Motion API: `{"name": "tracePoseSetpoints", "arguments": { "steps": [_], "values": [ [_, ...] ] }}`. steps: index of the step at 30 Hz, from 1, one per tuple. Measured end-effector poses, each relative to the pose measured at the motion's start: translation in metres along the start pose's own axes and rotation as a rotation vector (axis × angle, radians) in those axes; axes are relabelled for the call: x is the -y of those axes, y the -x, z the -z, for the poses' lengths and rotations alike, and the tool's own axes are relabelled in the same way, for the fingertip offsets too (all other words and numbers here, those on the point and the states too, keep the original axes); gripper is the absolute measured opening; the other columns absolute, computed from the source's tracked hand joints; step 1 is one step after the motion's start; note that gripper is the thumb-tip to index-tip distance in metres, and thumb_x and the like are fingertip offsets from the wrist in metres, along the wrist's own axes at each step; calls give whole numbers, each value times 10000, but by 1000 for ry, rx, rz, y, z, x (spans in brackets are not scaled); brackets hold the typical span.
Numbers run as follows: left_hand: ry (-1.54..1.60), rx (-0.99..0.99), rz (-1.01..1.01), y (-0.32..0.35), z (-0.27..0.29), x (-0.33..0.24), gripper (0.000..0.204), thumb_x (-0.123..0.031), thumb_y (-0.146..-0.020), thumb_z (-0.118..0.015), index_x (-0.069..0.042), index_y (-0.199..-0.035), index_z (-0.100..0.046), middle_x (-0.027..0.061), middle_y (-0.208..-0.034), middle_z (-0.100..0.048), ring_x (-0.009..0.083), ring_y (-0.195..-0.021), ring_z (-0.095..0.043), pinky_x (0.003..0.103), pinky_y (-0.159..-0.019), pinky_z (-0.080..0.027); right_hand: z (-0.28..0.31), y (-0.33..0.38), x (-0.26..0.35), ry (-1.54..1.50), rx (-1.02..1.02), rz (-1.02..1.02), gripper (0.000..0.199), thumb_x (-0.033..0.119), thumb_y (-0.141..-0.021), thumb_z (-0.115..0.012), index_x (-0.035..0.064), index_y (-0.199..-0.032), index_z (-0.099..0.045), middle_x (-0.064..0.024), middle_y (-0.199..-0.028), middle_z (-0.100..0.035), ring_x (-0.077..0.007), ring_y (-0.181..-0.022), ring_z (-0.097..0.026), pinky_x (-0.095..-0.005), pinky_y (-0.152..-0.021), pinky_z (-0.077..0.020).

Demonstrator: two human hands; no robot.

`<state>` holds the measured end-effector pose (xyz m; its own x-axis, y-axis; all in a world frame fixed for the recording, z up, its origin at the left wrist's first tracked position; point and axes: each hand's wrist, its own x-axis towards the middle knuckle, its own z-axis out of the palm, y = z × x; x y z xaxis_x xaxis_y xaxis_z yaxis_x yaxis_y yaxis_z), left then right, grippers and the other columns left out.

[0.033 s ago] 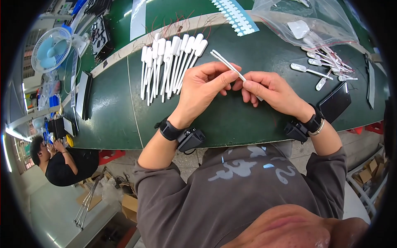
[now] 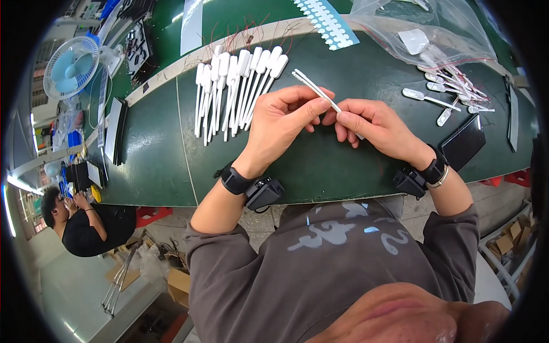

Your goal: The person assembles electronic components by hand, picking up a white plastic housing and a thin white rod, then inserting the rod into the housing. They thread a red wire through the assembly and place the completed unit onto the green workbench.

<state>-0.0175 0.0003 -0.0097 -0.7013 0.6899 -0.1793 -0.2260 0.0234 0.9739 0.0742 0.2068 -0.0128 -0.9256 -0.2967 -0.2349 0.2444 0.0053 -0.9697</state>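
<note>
On the green table (image 2: 320, 166), a fanned row of white paddle-ended sticks (image 2: 234, 91) lies at about ten o'clock from the hands, their broad ends pointing up and away from the person. At two o'clock a clear plastic bag (image 2: 423, 28) sits on the table, with several loose white pieces (image 2: 440, 94) spilled just below it. A dark flat phone-like slab (image 2: 464, 142) lies at three o'clock, close to the right wrist. A strip of pale blue-white tabs (image 2: 327, 20) lies at twelve o'clock. Far off at ten o'clock stands a small blue fan (image 2: 71, 66), and another person (image 2: 80, 223) sits at eight o'clock, beyond the table edge.

The left hand (image 2: 283, 128) and the right hand (image 2: 380, 127) are close together above the table, each pinching the same thin white stick (image 2: 314, 90) between thumb and fingers. The stick's long axis runs from about ten o'clock to four o'clock; its free end points up-left past the left hand, while the lower end is hidden under the right hand's fingers. Nothing lies between the hands and the camera.
</note>
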Motion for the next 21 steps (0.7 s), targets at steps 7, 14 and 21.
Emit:
{"name": "tracePoseSetpoints", "arguments": {
  "steps": [7, 14, 21],
  "values": [
    [-122, -24, -84, 3, -5, -5, 227, -135, -951, -691, 13, -1123, -704, 48, -905, -714, 58, -767, -624, 203, -627, -497, 2, -4, 1, 38, -44, 9, 302, 274, -1064, -491, 36, -1134, -663, 27, -802, -605, -40, -678, -487, -189, -629, -406],
    [23, -17, -134, 3, -2, -1, 248, -103, -965, -665, 14, -1182, -644, 68, -950, -721, 74, -771, -634, 206, -630, -512, -1, 0, 4, 198, -152, 45, 306, 287, -1063, -490, 48, -1105, -676, 39, -770, -581, -34, -686, -471, -198, -611, -388],
    [45, -46, -132, 3, -7, -2, 259, -106, -970, -660, 23, -1193, -650, 79, -971, -719, 83, -776, -639, 216, -637, -532, -3, -3, 0, 297, -322, 239, 223, 178, -1033, -545, 7, -1095, -674, -3, -834, -598, -76, -725, -534, -234, -639, -430]
  ]
}}
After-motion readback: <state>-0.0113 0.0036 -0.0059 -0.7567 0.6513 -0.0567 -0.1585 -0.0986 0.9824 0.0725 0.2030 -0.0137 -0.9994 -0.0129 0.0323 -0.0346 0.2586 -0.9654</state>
